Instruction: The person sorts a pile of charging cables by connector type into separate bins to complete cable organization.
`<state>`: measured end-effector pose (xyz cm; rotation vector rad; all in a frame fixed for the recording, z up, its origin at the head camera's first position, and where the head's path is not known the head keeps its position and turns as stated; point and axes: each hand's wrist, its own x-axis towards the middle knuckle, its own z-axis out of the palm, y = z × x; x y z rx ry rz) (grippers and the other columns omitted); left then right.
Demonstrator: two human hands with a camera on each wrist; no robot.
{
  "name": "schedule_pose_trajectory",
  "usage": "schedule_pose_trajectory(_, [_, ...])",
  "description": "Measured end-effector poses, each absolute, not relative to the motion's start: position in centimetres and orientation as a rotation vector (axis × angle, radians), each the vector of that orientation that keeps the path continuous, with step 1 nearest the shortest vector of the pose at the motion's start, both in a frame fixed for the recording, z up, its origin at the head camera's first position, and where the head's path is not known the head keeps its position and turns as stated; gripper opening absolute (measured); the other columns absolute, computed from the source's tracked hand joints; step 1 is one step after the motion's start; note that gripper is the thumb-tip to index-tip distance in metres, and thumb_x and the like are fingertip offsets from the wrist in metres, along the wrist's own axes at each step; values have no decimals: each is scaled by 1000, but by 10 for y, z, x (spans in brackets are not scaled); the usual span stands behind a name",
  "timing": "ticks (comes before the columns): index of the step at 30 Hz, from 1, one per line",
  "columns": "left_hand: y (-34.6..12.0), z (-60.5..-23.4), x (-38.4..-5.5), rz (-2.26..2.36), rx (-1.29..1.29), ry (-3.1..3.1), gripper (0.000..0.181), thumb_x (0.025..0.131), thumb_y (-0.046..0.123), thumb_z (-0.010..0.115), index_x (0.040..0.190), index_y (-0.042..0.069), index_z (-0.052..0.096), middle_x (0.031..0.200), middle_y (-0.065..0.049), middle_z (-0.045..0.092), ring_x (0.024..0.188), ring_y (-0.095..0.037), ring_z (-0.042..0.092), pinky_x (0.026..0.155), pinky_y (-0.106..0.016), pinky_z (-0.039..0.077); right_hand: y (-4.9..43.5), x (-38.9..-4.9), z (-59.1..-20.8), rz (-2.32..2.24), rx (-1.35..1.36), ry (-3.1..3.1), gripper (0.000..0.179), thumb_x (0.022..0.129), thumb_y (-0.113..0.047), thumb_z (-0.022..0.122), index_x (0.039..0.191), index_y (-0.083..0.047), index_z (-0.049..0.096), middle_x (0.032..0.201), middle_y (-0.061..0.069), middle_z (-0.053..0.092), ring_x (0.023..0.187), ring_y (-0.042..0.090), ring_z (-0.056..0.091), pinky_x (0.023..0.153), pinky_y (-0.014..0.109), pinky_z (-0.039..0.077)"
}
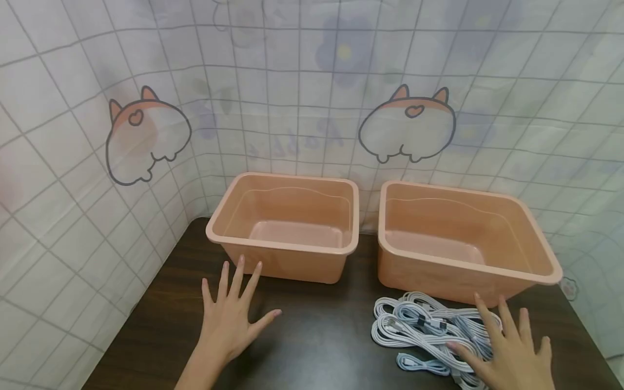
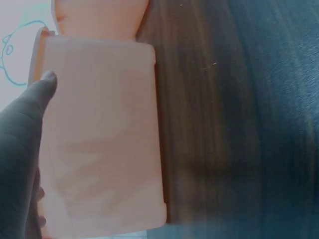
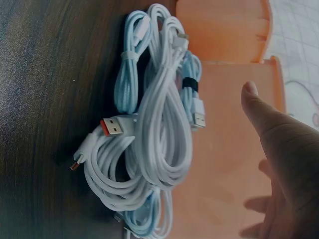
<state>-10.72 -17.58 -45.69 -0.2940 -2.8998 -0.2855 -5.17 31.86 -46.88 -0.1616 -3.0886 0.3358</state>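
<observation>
My left hand (image 1: 225,322) is spread, fingers apart and holding nothing, in front of the left orange bin (image 1: 292,262). In the left wrist view, its thumb (image 2: 48,82) shows against the bin's side wall. My right hand (image 1: 519,352), also spread, hovers at the right edge of a pile of coiled USB cables (image 1: 424,325); whether it touches them I cannot tell. White and light blue coils make up the pile, and a small light blue coil (image 1: 421,364) lies at its front. The right wrist view shows USB plugs (image 3: 113,126) and a black strap (image 3: 190,83) among them.
A second orange bin (image 1: 468,276) stands right of the first, behind the cables, with a narrow gap between the bins. Both are open-topped, on a dark wood table (image 1: 312,336). A white gridded curtain (image 1: 292,108) with cartoon prints hangs behind and along the left side.
</observation>
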Motion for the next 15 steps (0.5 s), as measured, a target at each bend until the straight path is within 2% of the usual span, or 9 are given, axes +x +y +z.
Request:
schedule_pose_trajectory(6, [-179, -446, -115, -262, -329, -2865, 102, 89, 76, 64, 169, 27, 27, 178, -10, 10, 160, -49, 15, 118, -82, 8, 313, -63, -472, 445, 42, -3139, 112, 89, -68, 73, 171, -17, 17, 160, 39, 33, 141, 71, 28, 98, 94, 19])
schedule_pose_trajectory(9, [-179, -441, -121, -245, -349, -2862, 102, 89, 77, 63, 170, 27, 24, 178, -11, 11, 160, -48, 15, 119, -82, 7, 309, -67, -474, 465, 157, -3074, 102, 88, -60, 79, 166, -13, 33, 158, 34, 43, 139, 66, 40, 96, 92, 27])
schedule_pose_trajectory(15, [-181, -432, -133, -192, -371, -2848, 101, 90, 78, 60, 170, 29, 21, 177, -11, 15, 162, -43, 13, 120, -80, 7, 303, -75, -481, 522, 387, -2866, 70, 87, -33, 87, 147, -4, 61, 140, 25, 65, 124, 53, 62, 93, 74, 49])
